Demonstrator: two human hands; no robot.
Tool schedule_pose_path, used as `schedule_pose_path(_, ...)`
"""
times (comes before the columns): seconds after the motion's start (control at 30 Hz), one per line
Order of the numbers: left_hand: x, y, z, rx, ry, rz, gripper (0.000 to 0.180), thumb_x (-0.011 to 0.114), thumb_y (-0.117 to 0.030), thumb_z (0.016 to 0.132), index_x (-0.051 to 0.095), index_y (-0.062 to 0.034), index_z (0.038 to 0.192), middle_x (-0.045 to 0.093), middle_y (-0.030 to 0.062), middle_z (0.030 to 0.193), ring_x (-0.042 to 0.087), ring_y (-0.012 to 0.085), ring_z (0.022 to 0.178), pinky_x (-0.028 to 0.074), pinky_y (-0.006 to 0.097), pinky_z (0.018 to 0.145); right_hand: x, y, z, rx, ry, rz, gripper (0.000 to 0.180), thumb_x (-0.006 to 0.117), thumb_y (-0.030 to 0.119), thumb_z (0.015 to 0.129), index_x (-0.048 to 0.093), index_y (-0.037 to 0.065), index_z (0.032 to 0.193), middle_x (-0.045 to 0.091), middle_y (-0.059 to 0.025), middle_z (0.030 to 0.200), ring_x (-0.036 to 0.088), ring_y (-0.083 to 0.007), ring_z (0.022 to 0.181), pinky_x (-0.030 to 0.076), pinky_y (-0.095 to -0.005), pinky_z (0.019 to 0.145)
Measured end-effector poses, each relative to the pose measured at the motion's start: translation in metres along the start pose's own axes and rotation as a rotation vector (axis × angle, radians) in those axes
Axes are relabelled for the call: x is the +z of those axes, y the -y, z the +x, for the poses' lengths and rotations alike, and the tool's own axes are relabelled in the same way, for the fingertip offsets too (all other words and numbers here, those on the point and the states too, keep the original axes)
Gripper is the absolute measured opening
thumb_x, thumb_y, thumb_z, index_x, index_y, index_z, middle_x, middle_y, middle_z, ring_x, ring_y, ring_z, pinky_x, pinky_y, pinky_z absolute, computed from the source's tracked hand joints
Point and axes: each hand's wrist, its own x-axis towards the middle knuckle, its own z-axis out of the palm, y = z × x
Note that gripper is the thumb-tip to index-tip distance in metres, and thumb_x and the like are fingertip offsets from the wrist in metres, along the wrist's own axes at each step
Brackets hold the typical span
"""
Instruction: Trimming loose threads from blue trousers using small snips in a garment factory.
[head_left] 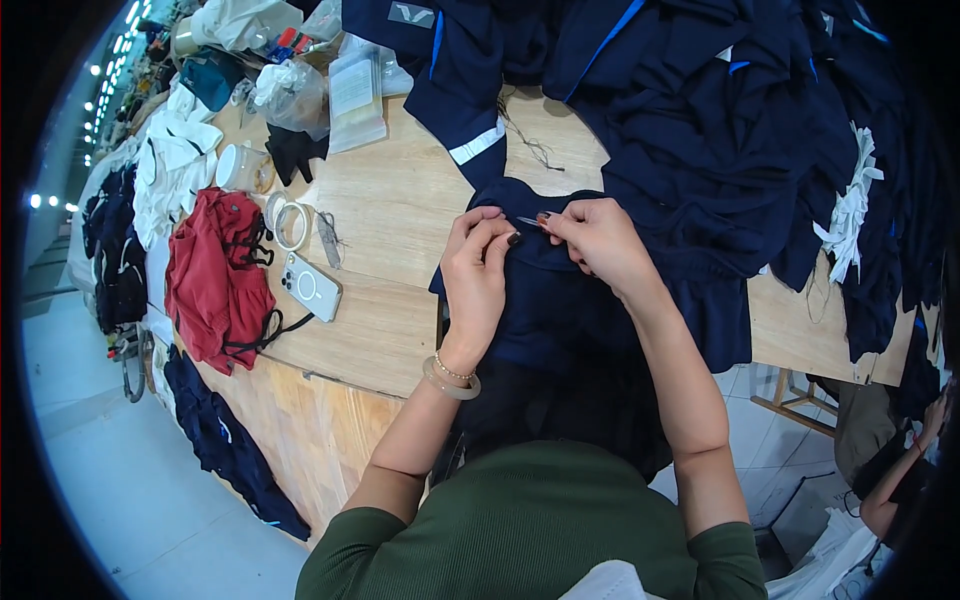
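Note:
A navy blue garment (560, 300) lies over the table's near edge and my lap. My left hand (474, 268) has thumb and fingers pinched together on its cloth. From the closed fingers of my right hand (604, 242) sticks a small pointed metal tool (527, 221), its tip toward my left fingertips. Most of that tool is hidden in the grip, so its exact kind does not show. Both hands are close together, just above the cloth.
More navy garments (700, 170) are heaped at the far side and right. White fabric strips (852, 205) hang on them. To the left lie a phone (311, 286), a tape roll (291, 226), a red bag (222, 275) and plastic bags (290, 95). Another person's arm (905, 470) shows at far right.

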Motion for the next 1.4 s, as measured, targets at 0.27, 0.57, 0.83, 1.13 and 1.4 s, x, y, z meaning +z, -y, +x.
schedule_pose_path(0.27,-0.003,-0.002,-0.004,-0.032,0.010,-0.039,0.007,0.065,0.007,0.087,0.068,0.0050,0.093,0.066,0.0122,0.110,0.065,0.0213,0.100,0.052,0.031,0.086,0.000,-0.002,0.004,-0.006,0.020,0.004,0.040,0.071,0.035,0.088,0.067,-0.001,0.070,0.055,-0.0039,0.052,0.050,-0.0096,0.046,0.037,-0.0265,0.046)
schedule_pose_path(0.57,-0.004,-0.002,-0.003,-0.036,0.017,-0.044,0.006,0.065,0.007,0.088,0.068,0.0053,0.093,0.066,0.0127,0.110,0.065,0.0215,0.100,0.052,0.030,0.086,0.006,-0.004,0.008,-0.025,0.007,-0.008,0.040,0.070,0.036,0.092,0.066,0.000,0.074,0.049,0.0014,0.052,0.041,-0.0044,0.044,0.028,-0.0229,0.040)
schedule_pose_path(0.83,-0.003,-0.002,-0.004,-0.033,0.022,-0.048,0.007,0.064,0.008,0.088,0.068,0.0051,0.093,0.065,0.0132,0.112,0.065,0.0213,0.101,0.052,0.030,0.087,0.006,-0.002,0.006,-0.042,-0.024,-0.034,0.037,0.070,0.033,0.092,0.066,0.001,0.074,0.050,0.0010,0.053,0.041,-0.0047,0.044,0.028,-0.0230,0.040)
schedule_pose_path(1.13,-0.011,0.001,-0.004,-0.050,0.111,-0.083,0.006,0.062,0.007,0.089,0.067,0.0053,0.092,0.064,0.0139,0.117,0.064,0.0218,0.107,0.052,0.031,0.090,0.009,-0.003,0.010,-0.036,-0.034,-0.072,0.035,0.068,0.031,0.094,0.066,0.001,0.074,0.051,0.0010,0.052,0.042,-0.0047,0.043,0.028,-0.0233,0.041)
schedule_pose_path(1.4,-0.054,-0.019,-0.001,-0.078,0.843,-0.151,0.010,0.056,0.006,0.089,0.066,0.0061,0.086,0.066,0.0104,0.102,0.063,0.0153,0.077,0.051,0.027,0.071,-0.027,0.003,-0.008,-0.121,0.054,0.424,0.030,0.056,0.028,0.101,0.065,0.001,0.090,0.044,0.0045,0.056,0.037,-0.0051,0.045,0.029,-0.0224,0.043)
